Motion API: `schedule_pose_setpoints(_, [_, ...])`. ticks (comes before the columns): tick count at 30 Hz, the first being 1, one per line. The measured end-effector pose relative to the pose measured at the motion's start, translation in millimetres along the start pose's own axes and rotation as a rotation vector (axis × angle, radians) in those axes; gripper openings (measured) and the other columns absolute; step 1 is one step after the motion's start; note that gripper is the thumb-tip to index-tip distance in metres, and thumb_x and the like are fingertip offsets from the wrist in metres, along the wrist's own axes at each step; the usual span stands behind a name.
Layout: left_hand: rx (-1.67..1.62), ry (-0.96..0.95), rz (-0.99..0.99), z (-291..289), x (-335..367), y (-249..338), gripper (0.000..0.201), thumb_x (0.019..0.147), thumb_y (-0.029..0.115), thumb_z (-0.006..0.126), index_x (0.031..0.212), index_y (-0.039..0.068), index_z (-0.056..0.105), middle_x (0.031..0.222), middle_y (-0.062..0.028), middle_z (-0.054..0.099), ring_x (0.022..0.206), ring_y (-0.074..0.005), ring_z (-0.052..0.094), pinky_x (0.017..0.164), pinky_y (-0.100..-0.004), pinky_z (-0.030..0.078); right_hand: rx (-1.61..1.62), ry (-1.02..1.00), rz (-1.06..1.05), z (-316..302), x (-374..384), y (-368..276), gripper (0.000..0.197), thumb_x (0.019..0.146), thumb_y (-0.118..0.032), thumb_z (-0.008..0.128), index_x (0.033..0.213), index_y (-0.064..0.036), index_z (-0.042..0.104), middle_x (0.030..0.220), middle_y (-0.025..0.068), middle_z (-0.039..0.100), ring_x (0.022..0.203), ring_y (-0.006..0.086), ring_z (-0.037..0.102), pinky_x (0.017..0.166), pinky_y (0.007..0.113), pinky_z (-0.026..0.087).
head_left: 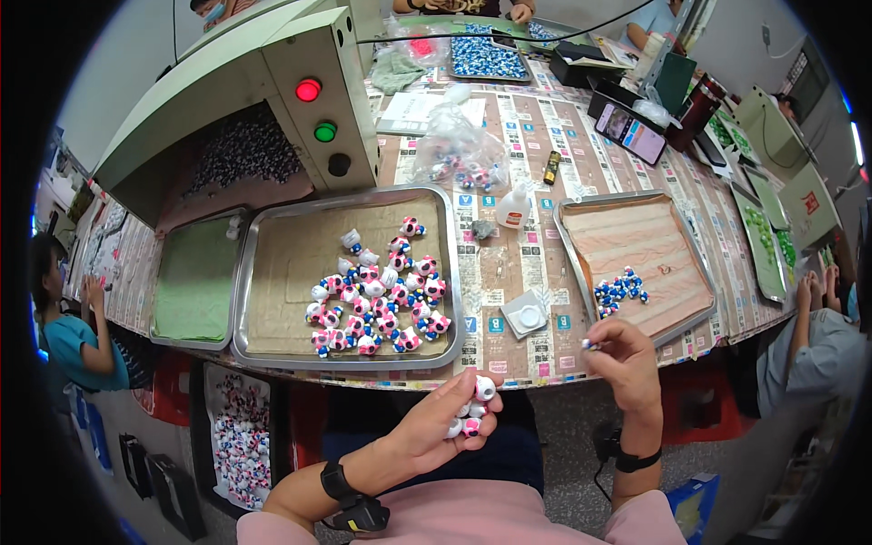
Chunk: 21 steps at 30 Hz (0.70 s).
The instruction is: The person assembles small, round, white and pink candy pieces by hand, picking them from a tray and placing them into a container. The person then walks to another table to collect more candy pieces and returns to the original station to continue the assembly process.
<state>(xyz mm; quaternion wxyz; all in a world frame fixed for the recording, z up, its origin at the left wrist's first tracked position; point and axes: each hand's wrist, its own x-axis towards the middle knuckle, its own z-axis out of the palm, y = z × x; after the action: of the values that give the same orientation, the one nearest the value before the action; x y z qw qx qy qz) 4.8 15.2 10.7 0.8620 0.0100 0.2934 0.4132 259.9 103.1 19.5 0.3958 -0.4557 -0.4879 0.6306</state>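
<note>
Near the table's front edge, my left hand (420, 420) is closed around several small white-and-pink figurine heads (484, 389), held in the palm and fingers. To its right, my right hand (629, 365) pinches a small blue-and-white figurine body (589, 344) between thumb and fingertips. Just beyond that hand lies a lined tray (636, 227) with a cluster of similar blue-and-white bodies (621, 292) at its near left corner. On the left, a larger metal tray (282, 272) carries many figurines (386, 304) with pink-and-white heads and blue bodies.
Between the trays are a white square dish (525, 315) and a small white bottle (514, 211). Behind them lie a plastic bag of heads (463, 163) and a propped phone (629, 133). A machine (313, 118) with red and green lights stands far left. Other people sit around.
</note>
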Motion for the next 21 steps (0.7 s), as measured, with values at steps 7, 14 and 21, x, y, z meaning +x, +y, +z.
schedule_pose_setpoints(7, [0.020,-0.048,0.059,-4.6,-4.8,-1.6,0.037,0.096,0.038,0.049,0.120,0.010,0.049,0.089,-0.0066,0.054,0.068,-0.0143,0.049,0.050,-0.0233,0.037,0.057,-0.107,0.041,24.3,2.5,0.0,0.018,0.080,0.004,0.066,0.098,0.0035,0.066,0.101,0.0052,0.060,0.086,0.0088,0.059,0.071,0.021,0.050])
schedule_pose_setpoints(14, [0.005,-0.040,0.062,-6.7,-11.4,-0.8,0.038,0.098,0.027,0.049,0.131,0.008,0.044,0.092,-0.0051,0.053,0.067,-0.0100,0.049,0.049,-0.0200,0.038,-0.009,-0.022,0.056,31.1,8.2,1.2,0.018,0.082,0.001,0.066,0.100,0.0042,0.066,0.095,0.0039,0.061,0.081,0.0096,0.060,0.068,0.022,0.050])
schedule_pose_setpoints(21, [-0.011,-0.093,0.054,-16.0,-12.0,-2.2,0.043,0.097,0.024,0.050,0.134,0.004,0.040,0.098,-0.0082,0.055,0.068,-0.0107,0.053,0.048,-0.0204,0.041,-0.551,0.029,-0.394,42.6,26.9,8.3,0.020,0.081,0.003,0.065,0.101,-0.0006,0.067,0.092,0.0085,0.062,0.080,0.0143,0.060,0.070,0.023,0.048])
